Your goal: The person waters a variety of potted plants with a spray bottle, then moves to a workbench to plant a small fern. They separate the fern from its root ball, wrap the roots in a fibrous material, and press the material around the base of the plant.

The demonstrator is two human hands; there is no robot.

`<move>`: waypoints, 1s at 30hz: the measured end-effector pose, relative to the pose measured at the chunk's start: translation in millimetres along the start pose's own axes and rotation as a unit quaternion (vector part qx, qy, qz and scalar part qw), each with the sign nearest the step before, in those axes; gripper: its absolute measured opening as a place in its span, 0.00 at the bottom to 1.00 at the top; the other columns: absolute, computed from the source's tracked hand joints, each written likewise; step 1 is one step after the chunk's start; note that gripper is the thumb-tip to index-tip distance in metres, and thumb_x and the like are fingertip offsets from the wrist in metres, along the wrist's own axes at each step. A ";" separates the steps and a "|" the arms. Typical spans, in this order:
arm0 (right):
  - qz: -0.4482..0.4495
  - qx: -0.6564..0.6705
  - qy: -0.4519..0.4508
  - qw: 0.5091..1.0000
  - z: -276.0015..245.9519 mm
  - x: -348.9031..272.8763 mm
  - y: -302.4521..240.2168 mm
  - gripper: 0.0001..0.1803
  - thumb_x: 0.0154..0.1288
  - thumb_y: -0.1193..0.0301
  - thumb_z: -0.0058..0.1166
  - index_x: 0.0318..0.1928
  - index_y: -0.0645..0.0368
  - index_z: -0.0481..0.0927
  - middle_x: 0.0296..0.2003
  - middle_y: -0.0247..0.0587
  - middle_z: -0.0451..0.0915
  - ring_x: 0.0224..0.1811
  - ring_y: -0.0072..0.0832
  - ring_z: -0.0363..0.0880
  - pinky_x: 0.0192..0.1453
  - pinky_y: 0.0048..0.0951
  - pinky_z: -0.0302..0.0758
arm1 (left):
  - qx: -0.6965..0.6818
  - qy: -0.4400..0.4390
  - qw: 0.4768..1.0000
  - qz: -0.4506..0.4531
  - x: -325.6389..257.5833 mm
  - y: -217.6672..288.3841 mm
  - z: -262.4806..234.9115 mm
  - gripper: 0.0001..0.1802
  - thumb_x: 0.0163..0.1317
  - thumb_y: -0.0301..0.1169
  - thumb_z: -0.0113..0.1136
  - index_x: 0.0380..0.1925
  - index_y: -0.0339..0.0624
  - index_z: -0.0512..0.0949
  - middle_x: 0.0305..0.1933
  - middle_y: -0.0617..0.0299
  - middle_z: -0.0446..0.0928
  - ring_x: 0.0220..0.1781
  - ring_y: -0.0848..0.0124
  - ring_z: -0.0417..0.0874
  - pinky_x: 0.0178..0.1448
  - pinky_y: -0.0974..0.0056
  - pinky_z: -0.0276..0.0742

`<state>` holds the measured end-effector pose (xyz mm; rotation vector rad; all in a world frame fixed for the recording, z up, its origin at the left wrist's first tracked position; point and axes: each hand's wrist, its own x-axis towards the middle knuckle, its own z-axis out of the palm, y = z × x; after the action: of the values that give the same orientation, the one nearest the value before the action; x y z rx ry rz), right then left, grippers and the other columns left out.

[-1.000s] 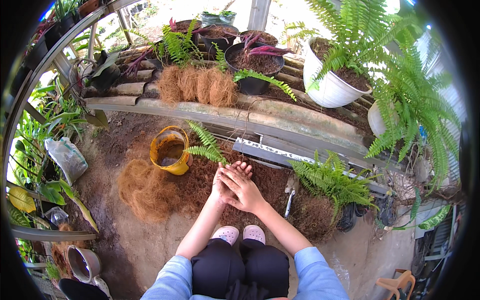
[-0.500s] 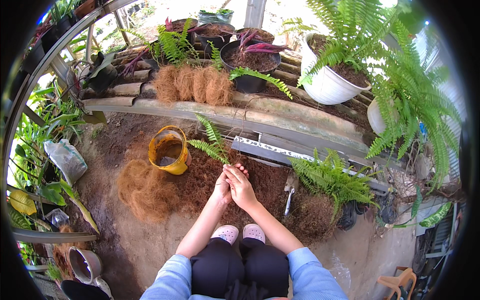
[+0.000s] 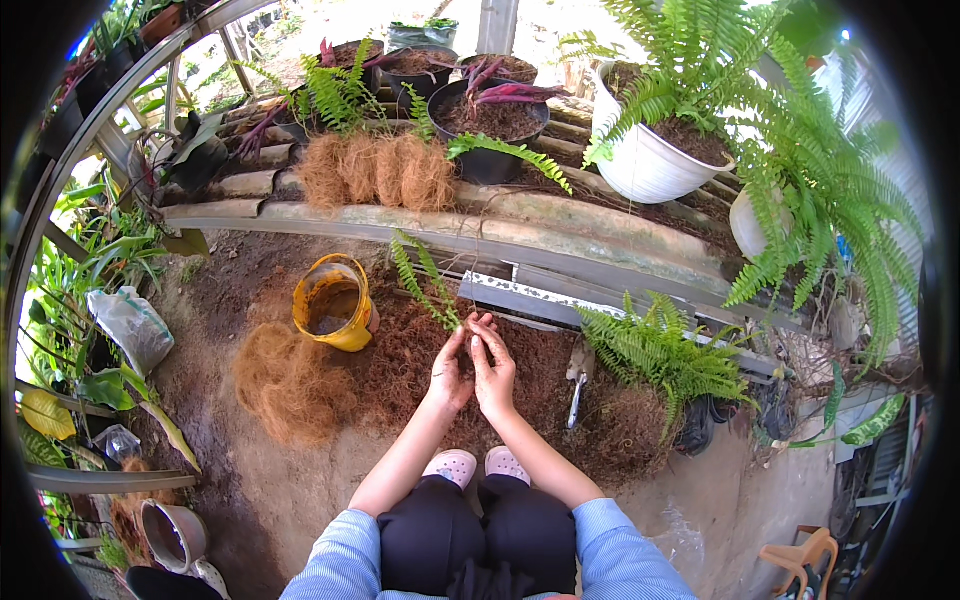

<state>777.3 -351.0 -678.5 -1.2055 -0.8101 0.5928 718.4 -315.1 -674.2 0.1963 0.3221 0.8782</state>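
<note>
Here's the fern sprig, just right of the yellow bucket, the sprig reaching forward from my fingertips, long axis slanting away and leftward toward the bucket's far side. My left hand is nearer, pinching its base; my right hand curves close alongside, grip unclear. Two slim, bright green fronds, small toothed leaflets, spreading slightly apart; roots I can't make out.

floor: yellow bucket, tan fibre heap, dark soil | shelf: fibre bundles, black pots, white pot
</note>
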 end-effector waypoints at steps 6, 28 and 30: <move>-0.163 -0.214 -0.110 0.957 10.1 -7.7 -49.3 0.12 0.61 0.77 0.51 0.45 0.63 0.78 0.48 0.45 0.76 0.52 0.37 0.73 0.58 0.33 0.67 | 0.014 -0.052 0.997 0.064 5.8 0.4 -15.6 0.31 0.69 0.50 0.33 0.59 0.35 0.61 0.62 0.48 0.63 0.65 0.58 0.62 0.69 0.58 0.56; -0.226 -0.280 -0.178 0.916 -16.7 -4.7 -12.6 0.16 0.58 0.70 0.51 0.46 0.63 0.77 0.52 0.48 0.73 0.58 0.41 0.69 0.60 0.36 0.66 | -0.035 -0.062 0.996 -0.059 4.6 -13.2 -44.9 0.27 0.68 0.44 0.34 0.56 0.35 0.65 0.62 0.49 0.64 0.64 0.57 0.64 0.68 0.58 0.58; -0.203 -0.293 -0.193 0.914 -16.0 -9.9 -11.8 0.16 0.59 0.70 0.51 0.47 0.63 0.77 0.53 0.49 0.73 0.59 0.40 0.68 0.61 0.37 0.66 | -0.043 -0.087 0.993 -0.062 5.6 -14.9 -47.0 0.27 0.68 0.45 0.34 0.56 0.35 0.65 0.62 0.49 0.64 0.64 0.57 0.65 0.68 0.58 0.58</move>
<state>784.1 -371.0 -671.7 -1.4149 -1.6121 0.2417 715.8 -318.3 -723.7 0.1688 0.1321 0.7450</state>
